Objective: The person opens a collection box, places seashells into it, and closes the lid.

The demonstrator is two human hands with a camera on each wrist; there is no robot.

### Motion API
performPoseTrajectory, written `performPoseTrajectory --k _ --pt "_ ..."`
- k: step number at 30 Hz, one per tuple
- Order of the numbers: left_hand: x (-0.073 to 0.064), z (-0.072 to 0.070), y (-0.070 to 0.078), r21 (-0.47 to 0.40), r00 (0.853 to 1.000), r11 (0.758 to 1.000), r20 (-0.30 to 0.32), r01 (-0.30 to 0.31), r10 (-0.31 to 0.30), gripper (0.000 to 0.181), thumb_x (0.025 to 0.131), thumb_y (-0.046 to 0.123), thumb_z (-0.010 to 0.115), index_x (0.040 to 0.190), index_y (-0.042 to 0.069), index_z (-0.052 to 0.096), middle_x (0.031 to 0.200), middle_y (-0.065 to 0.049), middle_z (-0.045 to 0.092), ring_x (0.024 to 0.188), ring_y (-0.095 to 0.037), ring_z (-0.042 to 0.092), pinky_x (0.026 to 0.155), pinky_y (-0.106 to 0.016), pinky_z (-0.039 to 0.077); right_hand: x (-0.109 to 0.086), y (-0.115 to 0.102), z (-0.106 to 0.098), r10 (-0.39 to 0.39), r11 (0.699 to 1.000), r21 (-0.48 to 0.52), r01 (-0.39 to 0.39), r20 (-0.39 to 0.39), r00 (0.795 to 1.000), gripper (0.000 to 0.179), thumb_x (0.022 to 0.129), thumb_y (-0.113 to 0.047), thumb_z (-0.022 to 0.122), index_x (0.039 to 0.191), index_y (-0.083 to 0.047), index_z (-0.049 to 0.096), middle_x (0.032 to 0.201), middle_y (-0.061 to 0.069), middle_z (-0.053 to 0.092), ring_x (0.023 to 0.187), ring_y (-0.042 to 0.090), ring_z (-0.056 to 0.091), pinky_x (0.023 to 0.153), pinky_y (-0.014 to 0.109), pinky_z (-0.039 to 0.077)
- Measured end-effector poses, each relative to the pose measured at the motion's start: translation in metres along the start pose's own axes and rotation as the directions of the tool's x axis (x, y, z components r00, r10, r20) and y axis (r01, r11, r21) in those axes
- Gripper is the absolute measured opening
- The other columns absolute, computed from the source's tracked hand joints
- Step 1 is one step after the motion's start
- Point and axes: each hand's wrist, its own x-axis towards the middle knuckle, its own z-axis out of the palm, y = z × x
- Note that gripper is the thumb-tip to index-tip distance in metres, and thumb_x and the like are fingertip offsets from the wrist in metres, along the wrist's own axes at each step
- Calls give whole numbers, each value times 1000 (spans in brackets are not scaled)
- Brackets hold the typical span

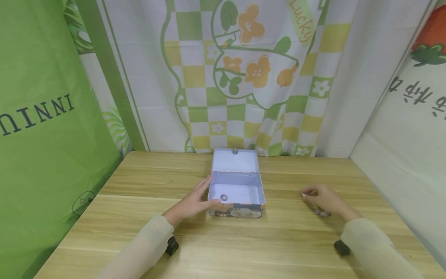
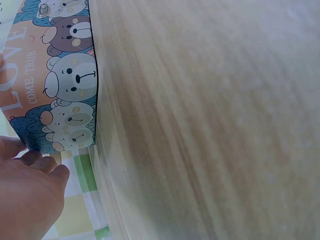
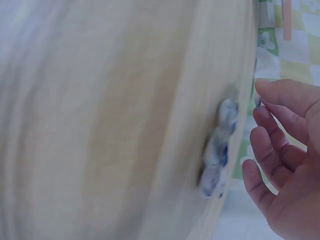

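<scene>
Nearest the lens: left sleeve (image 1: 146,244) at 7 o'clock, right sleeve (image 1: 376,244) at 4, both pale, each with a black wrist unit (image 1: 171,246).

Hinged tin (image 1: 240,211) sits on the wood-grain table (image 1: 265,248), below frame centre toward 6. Lid (image 1: 235,162) up on the tin's 12 o'clock side. One round piece (image 1: 223,197) on the tin's floor, toward 8. Front panel: cartoon bears, "LOVE COME TRUE".

Left hand (image 1: 191,201) on the tin from 8–9 o'clock: fingers extended along the side wall, thumb at the front rim.

Right hand (image 1: 324,199) well apart from the tin, at its 3 o'clock: thumb and index pinching a small pale piece (image 3: 258,101), other fingers loosely bent. Loose pieces (image 3: 217,147) on the table just beside that hand, at its 6 in the head view; blurred, can't tell count or material.

Checked, flowered curtain (image 1: 195,77) at 12, green cloth (image 1: 52,77) at 9–10.
</scene>
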Motion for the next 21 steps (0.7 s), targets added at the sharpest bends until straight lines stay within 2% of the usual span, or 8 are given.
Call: performPoseTrajectory --k 3,7,10,13,16,21 --pt "0 0 0 -2 1000 1000 1 1 -1 99 93 56 65 163 22 2 168 -8 2 150 -39 11 113 -65 23 1 -6 -2 -7 1000 -5 7 11 1000 36 99 -22 65 126 1 65 93 16 70 46 22 58 37 34 50" --pt "0 0 1 -1 1000 1000 3 9 -9 99 93 57 64 163 23 2 168 -9 2 149 -40 12 112 -65 25 2 -16 -5 15 1000 6 -15 35 999 39 101 -27 63 130 -1 64 72 11 62 44 22 55 36 34 49" --pt "0 0 0 1 1000 1000 4 8 -8 99 93 57 64 163 22 2 168 -9 2 149 -39 12 113 -65 24 3 -25 -6 -26 999 -43 27 14 1000 39 100 -29 63 128 -3 66 80 12 61 50 18 54 42 31 48" --pt "1 0 0 0 1000 1000 4 1 -1 99 93 58 63 163 22 2 168 -10 3 150 -39 11 113 -65 24 6 -34 -7 -115 986 -126 111 -27 993 34 99 -27 65 124 -4 69 102 12 66 70 17 58 55 30 49" --pt "1 0 0 -4 1000 1000 4 0 0 99 93 58 63 163 22 2 168 -9 3 150 -38 11 113 -65 24 7 -45 -8 -176 971 -175 165 -47 983 31 98 -26 66 121 -6 71 114 12 67 88 21 58 64 31 49" --pt "0 0 1 -11 1000 1000 2 6 -6 99 93 57 64 163 23 3 168 -8 3 150 -38 10 113 -65 22 11 -67 -7 -229 961 -173 218 -52 972 29 98 -24 67 119 -5 72 115 10 69 95 25 59 68 34 51"
